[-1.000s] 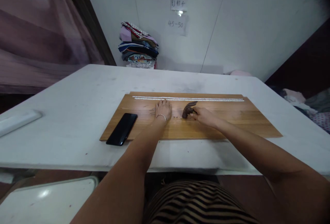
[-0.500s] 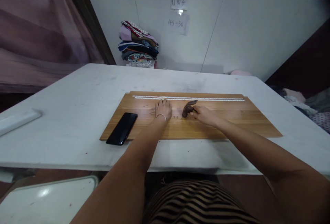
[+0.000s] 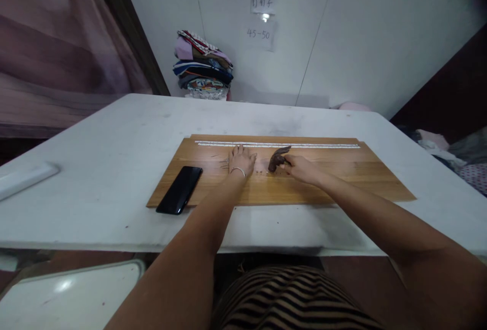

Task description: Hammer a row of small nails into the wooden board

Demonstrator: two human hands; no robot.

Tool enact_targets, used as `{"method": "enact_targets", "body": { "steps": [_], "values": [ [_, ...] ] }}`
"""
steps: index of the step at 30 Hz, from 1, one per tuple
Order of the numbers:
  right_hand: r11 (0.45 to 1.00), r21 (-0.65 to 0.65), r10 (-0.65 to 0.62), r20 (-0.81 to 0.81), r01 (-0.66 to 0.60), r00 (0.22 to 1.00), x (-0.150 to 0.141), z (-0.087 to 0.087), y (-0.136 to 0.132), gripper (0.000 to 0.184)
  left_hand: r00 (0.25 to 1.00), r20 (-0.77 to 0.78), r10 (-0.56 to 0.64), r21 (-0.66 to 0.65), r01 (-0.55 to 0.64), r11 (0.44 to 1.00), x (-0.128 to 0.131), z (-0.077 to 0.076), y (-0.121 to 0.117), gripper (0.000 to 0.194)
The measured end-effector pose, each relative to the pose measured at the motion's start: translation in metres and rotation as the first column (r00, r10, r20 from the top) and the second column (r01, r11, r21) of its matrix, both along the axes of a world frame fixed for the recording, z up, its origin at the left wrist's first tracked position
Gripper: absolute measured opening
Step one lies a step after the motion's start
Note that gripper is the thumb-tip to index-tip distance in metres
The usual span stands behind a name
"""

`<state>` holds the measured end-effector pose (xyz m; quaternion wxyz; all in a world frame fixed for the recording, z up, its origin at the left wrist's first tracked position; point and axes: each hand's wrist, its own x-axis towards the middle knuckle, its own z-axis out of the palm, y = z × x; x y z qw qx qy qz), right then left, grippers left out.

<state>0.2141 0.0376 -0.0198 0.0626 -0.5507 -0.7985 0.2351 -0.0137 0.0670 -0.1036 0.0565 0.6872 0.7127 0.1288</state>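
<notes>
A wooden board (image 3: 342, 178) lies on the white table (image 3: 114, 168). My left hand (image 3: 241, 160), with a bracelet at the wrist, rests on the board, fingers spread toward a few thin nails (image 3: 223, 162) lying by it. My right hand (image 3: 299, 167) is closed round a dark brown hammer (image 3: 277, 157), whose head rests on the board. Several small nail heads (image 3: 261, 172) dot the wood between the two hands. A long white ruler strip (image 3: 277, 144) runs along the board's far edge.
A black phone (image 3: 179, 196) lies on the board's left end. A white bar (image 3: 26, 178) sits at the table's left edge. Folded clothes (image 3: 201, 66) are stacked against the wall behind. A white stool (image 3: 68, 294) stands at lower left.
My left hand's thumb has spread a little to the right. The hammer and my right hand have barely shifted.
</notes>
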Motion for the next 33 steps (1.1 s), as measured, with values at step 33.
{"method": "enact_targets", "body": {
  "steps": [33],
  "values": [
    [0.999, -0.027, -0.037, -0.002, 0.037, 0.999, -0.003, 0.002, 0.002, 0.020, 0.995, -0.098, 0.002, -0.038, -0.006, 0.999, 0.001, 0.015, -0.006, 0.052]
  ]
}}
